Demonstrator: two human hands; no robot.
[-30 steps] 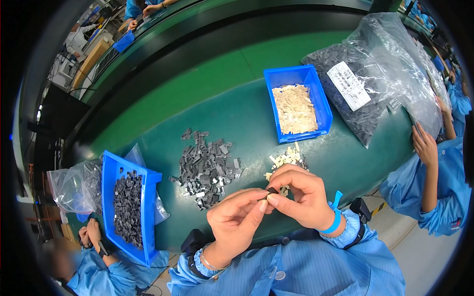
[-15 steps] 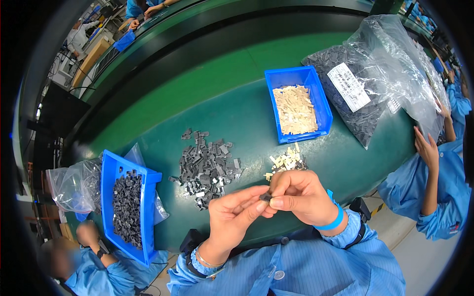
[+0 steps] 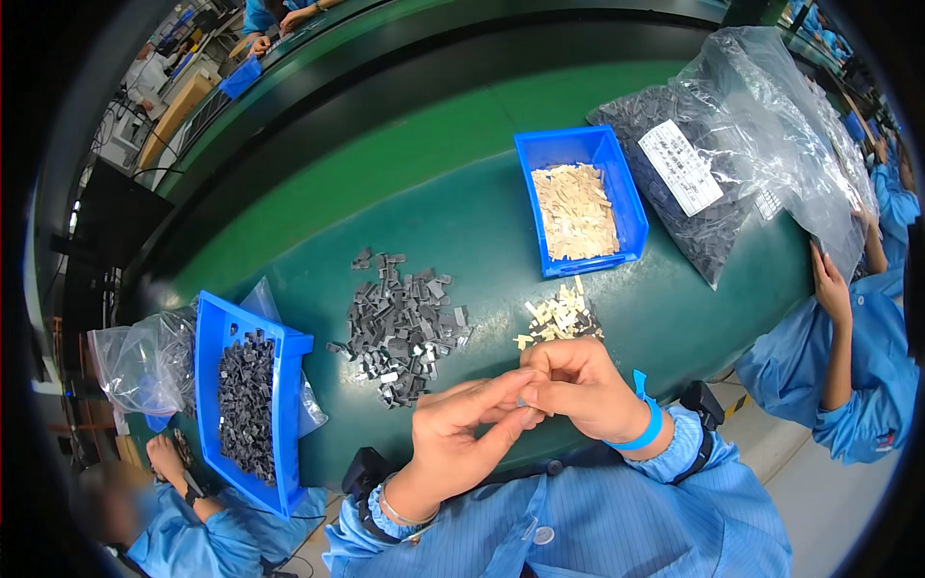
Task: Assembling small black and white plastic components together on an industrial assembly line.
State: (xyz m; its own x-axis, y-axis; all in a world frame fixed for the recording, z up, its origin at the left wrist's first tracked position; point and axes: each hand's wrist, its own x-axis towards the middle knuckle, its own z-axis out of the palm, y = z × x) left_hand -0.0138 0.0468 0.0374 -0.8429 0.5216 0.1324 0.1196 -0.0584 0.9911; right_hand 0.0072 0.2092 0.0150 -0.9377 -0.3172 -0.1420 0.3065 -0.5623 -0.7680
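Observation:
My left hand (image 3: 464, 429) and my right hand (image 3: 588, 390) meet fingertip to fingertip above the near edge of the table. Both are closed in a pinch around a small dark plastic piece (image 3: 523, 402), of which only a sliver shows between the fingers. Just beyond my right hand lies a small pile of cream-coloured strips (image 3: 559, 313) mixed with some dark bits. A larger heap of loose dark grey plastic pieces (image 3: 405, 323) is spread on the green table to the left of my hands.
At the left stands a tilted blue bin (image 3: 297, 414) of small black parts, beside a clear plastic bag (image 3: 145, 361). Beyond my hands is a blue bin (image 3: 631, 207) of cream strips. A big bag of dark parts (image 3: 694, 231) lies far right. Co-workers sit on both sides.
My fingers have closed further over the small dark piece, which was plainly visible before and is now mostly hidden. The left co-worker's hand has shifted slightly.

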